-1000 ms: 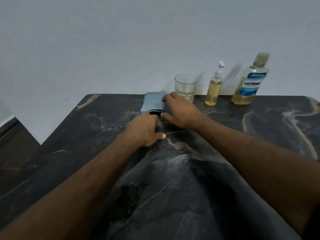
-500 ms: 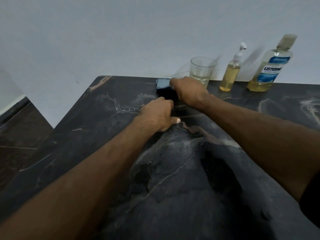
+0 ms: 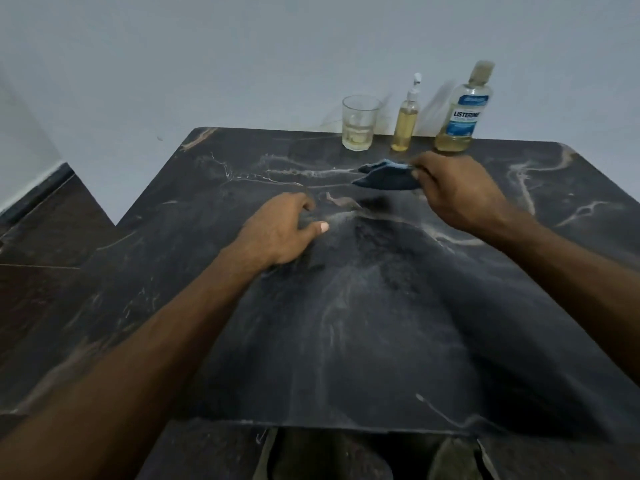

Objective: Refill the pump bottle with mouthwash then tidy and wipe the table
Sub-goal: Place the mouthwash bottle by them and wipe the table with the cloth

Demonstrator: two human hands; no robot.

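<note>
Since the frame half a second ago, the right hand [image 3: 460,192] had pulled the cloth [image 3: 384,176] away from the glass [image 3: 359,123] toward the right and raised it a little off the dark marble worktop [image 3: 381,323], while the left hand [image 3: 280,230] had stayed planted on the stone.

By size, the worktop came first, veined with pale streaks. Next, along its far edge by the wall, the mouthwash bottle [image 3: 462,112] stood upright and capped, with yellow liquid filling only its bottom part below the blue label. Left of it, the glass held a shallow layer of pale liquid at the bottom. Between those two, the pump bottle [image 3: 405,124] stood upright with its pump head on and was filled with yellow liquid up to its shoulder. Smallest was the blue cloth, crumpled, in front of the pump bottle and pinched in the closed fingers of the right hand. The left hand lay palm down with loosely curled fingers, holding nothing.
</note>
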